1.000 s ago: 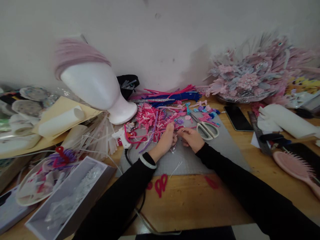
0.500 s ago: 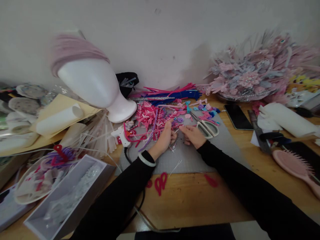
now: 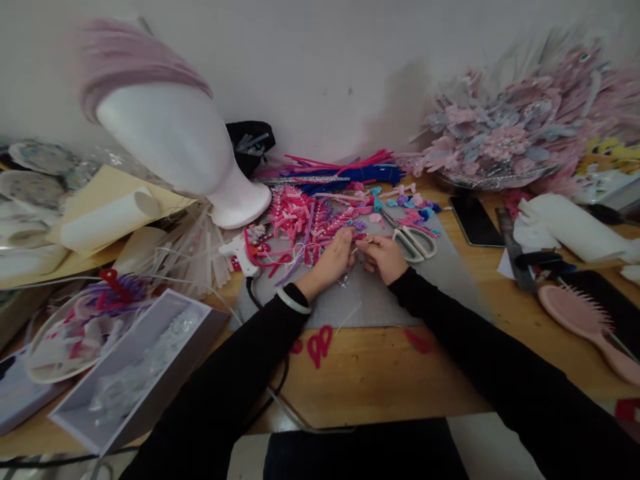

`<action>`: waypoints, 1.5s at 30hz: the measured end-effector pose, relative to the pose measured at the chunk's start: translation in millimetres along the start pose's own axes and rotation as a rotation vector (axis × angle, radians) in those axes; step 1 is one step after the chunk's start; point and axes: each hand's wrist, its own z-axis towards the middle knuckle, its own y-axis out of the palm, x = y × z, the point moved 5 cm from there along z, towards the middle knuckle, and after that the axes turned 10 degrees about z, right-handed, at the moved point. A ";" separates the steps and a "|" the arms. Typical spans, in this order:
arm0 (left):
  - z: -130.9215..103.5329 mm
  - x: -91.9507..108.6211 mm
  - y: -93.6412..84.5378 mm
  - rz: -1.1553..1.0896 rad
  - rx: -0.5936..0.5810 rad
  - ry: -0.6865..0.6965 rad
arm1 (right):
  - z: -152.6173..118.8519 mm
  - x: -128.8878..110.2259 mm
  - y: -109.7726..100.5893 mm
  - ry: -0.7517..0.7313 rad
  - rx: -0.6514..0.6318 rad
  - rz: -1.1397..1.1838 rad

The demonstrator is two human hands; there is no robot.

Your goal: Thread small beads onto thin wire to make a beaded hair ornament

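Over the grey mat [image 3: 380, 308], my left hand [image 3: 331, 261] and my right hand [image 3: 384, 257] meet with their fingertips pinched close together. A thin pale strand [image 3: 355, 249] shows between them; its ends are hidden by the fingers. Below my left fingers dangles a small silvery piece [image 3: 344, 281]. Just beyond the hands lies a heap of pink fuzzy pipe cleaner pieces [image 3: 290, 220]. Scissors [image 3: 416, 245] with pale handles rest beside my right hand. To the left of my left hand is a white glue gun [image 3: 242, 255].
A white foam head [image 3: 170, 133] wearing a pink wrap stands back left. At front left is a lilac box [image 3: 75, 417] of clear bags. Looped red pieces [image 3: 319, 345] lie near the table edge. On the right are a phone [image 3: 476, 221], a hairbrush [image 3: 575, 310] and a pink floral headdress [image 3: 500, 143].
My hands have drawn closer together, and less of the pale strand shows between them. The view has shifted, so the table sits slightly higher in the picture.
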 end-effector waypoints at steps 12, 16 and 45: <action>2.9 -5.4 0.9 -0.158 -0.014 -0.067 | 2.1 -7.4 -5.6 0.076 0.020 0.219; 2.9 -5.2 0.7 -0.184 -0.017 -0.069 | -0.6 -2.8 2.7 0.161 -0.137 0.071; -0.2 1.5 6.6 -0.104 -0.130 -0.021 | 2.6 -4.2 -2.4 0.206 -0.055 0.099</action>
